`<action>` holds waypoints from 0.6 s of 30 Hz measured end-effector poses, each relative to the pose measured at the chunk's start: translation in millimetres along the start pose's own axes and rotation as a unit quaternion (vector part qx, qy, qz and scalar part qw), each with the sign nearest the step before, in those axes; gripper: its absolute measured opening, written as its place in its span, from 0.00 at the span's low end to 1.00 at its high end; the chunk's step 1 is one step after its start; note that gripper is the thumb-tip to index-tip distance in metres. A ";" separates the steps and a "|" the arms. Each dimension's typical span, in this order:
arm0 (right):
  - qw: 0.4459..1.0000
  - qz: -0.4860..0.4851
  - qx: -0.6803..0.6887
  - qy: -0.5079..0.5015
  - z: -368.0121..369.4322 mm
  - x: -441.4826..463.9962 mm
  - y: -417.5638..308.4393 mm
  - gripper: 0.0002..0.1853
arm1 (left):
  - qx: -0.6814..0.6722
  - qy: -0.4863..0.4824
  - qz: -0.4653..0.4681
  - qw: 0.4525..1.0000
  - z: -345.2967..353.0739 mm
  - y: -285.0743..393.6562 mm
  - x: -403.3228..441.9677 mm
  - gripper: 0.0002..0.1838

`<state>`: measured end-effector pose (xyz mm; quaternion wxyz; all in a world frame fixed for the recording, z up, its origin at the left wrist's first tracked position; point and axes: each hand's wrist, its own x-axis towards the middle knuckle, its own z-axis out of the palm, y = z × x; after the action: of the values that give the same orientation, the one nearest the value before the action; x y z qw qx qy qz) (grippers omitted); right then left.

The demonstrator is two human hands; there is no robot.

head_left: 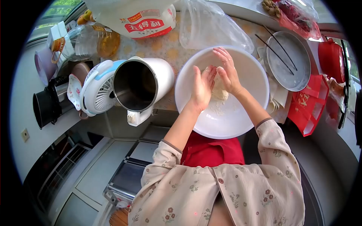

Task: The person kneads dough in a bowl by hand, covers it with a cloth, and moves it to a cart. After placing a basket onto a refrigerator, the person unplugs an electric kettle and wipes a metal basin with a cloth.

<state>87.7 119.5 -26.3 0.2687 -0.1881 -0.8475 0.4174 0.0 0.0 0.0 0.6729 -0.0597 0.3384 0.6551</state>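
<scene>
A large white bowl (249, 116) with a pale blue rim stands in front of me. In it lies a lump of dough (219, 92), partly hidden by my hands, with loose flour scattered below it. My left hand (203, 84) is over the bowl, its fingers stretched out and the thumb apart. Beside it, my right hand (229, 71) has its fingers extended, with whitish residue on them. The two palms face each other close together above the dough. I see nothing gripped in either hand.
Left of the bowl are an open kettle (162, 81), a small fan (102, 92) and an oil bottle (81, 43). Behind stand a white sack (113, 15) and a clear plastic bag (215, 26). On the right, a metal pan (279, 56) holds chopsticks, near a red paper bag (309, 105).
</scene>
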 end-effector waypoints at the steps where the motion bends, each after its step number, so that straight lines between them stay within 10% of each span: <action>1: 0.998 0.035 0.061 0.000 -8.5 -0.2 -1.2 0.25 | 0.045 0.045 0.028 0.998 1.9 -1.4 0.1 0.47; 6: 0.933 0.188 0.300 0.071 -10.6 -6.6 -18.7 0.26 | 0.104 0.108 0.056 0.987 2.3 -7.8 -10.2 0.46; 8: 0.788 0.266 0.532 0.156 -3.3 -3.3 -32.1 0.28 | 0.084 0.131 0.060 0.986 11.8 -12.9 -11.9 0.44; 13: 0.918 0.133 0.367 0.064 21.3 -13.3 -59.4 0.32 | 0.087 0.155 0.072 0.981 54.0 -24.2 -9.6 0.39; 18: 0.849 0.228 0.460 0.128 13.0 1.4 -88.5 0.36 | 0.145 0.144 0.116 0.972 55.6 -20.5 -7.7 0.31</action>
<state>70.3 60.9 39.2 0.3279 -0.2828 -0.4502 0.7809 40.5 19.8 39.2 0.5378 -0.0150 0.5279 0.6572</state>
